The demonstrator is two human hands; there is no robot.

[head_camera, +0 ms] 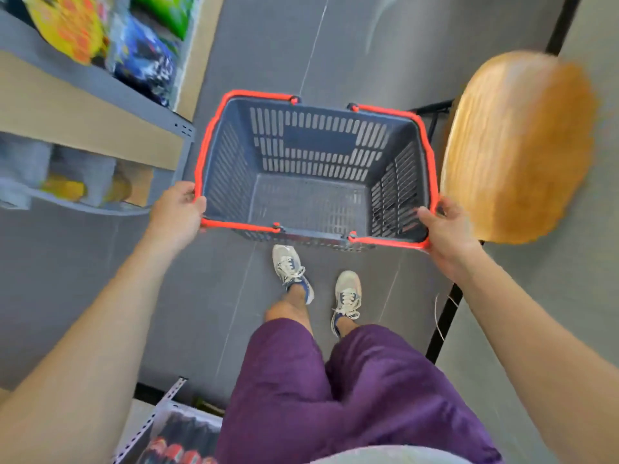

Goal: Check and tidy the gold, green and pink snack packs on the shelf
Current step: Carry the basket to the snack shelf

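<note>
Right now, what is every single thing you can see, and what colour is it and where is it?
Basket: one, grey with an orange rim and handles, empty, in the middle, held at both ends.
Shelf: one, grey metal, on the left.
Snack packs: several, yellow, blue and green, blurred, on the upper shelf level.
Stool seat: one, light wood, round, right of the basket.
Floor: grey tiles, underneath everything.
Shoes: two, pale with blue, on the floor below the basket.
Shorts: one pair, purple, bottom centre.
Left hand: gripping the basket's left rim.
Right hand: gripping the basket's right rim.
</note>
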